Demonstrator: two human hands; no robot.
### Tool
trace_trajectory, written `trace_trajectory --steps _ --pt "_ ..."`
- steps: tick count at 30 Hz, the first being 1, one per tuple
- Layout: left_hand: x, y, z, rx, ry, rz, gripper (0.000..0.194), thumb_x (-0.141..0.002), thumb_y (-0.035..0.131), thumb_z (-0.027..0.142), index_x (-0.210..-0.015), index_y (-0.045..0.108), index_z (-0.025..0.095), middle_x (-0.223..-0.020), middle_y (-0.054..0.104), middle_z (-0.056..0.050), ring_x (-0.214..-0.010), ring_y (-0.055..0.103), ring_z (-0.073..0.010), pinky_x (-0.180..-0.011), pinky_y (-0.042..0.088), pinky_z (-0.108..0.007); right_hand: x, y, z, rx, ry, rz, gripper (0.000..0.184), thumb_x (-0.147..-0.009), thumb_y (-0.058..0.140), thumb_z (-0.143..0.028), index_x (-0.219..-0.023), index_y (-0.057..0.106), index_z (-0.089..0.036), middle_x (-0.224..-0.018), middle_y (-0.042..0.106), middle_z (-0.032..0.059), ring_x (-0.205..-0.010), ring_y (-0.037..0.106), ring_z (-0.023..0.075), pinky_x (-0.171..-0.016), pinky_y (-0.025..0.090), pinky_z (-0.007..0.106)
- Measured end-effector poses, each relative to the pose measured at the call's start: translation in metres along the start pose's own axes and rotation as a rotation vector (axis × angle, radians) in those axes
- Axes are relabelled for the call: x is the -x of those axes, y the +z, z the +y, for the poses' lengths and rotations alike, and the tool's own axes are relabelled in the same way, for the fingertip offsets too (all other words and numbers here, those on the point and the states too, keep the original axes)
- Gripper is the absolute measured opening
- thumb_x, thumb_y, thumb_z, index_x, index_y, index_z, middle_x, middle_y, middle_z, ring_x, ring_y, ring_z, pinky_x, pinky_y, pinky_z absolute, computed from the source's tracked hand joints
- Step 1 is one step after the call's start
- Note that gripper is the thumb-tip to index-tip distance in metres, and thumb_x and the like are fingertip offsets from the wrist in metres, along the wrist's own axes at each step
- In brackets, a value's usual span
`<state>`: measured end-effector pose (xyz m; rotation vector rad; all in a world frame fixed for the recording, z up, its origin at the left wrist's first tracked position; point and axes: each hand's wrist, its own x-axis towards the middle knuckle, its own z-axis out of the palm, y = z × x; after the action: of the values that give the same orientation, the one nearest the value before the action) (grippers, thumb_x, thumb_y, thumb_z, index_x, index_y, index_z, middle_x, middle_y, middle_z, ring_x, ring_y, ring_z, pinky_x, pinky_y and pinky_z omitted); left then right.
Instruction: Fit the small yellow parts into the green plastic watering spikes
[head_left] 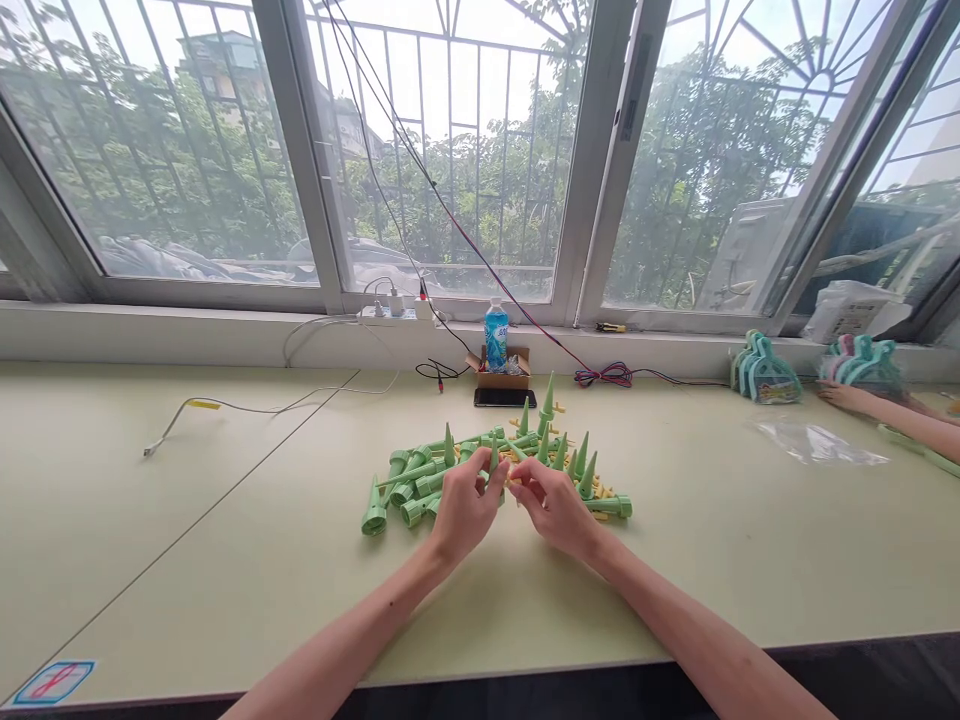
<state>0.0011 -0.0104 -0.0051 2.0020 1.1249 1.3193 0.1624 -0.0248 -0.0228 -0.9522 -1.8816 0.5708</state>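
Observation:
My left hand is closed around a green plastic watering spike, its tip pointing up. Close beside it, my right hand pinches a small yellow plastic piece against the spike's side; the fingers partly cover the contact. Behind and around both hands lies a pile of green watering spikes, some standing on their wide ends and others on their sides. Many small yellow pieces are scattered among the spikes to the right. One spike stands at the pile's left edge.
Behind the pile are a phone and an open cardboard box with a blue bottle. Coiled cable lies near the wall. At right, another person's hand touches bundled hangers; a clear plastic bag lies nearby.

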Motion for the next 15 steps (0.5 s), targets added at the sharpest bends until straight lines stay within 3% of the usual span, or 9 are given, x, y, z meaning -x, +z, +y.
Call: trace_trajectory --steps 8,15 --pt "0.0009 -0.0002 0.0015 0.005 0.003 -0.01 0.031 -0.093 0.049 0.042 -0.073 0.04 0.02 -0.059 0.029 0.007 -0.043 0.022 -0.0053 -0.044 0.016 -0.022 -0.0005 -0.0003 0.001 0.005 0.013 -0.003 0.016 -0.097 0.045 -0.031 -0.087 0.049 -0.019 -0.064 0.05 -0.003 -0.054 0.04 0.0108 -0.054 0.034 0.023" --pt "0.0016 0.0003 0.0005 0.005 -0.004 -0.023 0.03 -0.093 0.049 0.042 -0.075 0.042 0.019 -0.059 0.031 0.008 -0.043 0.022 -0.0049 -0.044 0.017 -0.022 -0.0007 -0.0008 0.0021 0.051 0.016 0.006 0.024 -0.098 0.044 -0.034 -0.079 0.046 -0.019 -0.06 0.041 -0.0052 -0.052 0.031 0.0101 -0.052 0.027 0.024"
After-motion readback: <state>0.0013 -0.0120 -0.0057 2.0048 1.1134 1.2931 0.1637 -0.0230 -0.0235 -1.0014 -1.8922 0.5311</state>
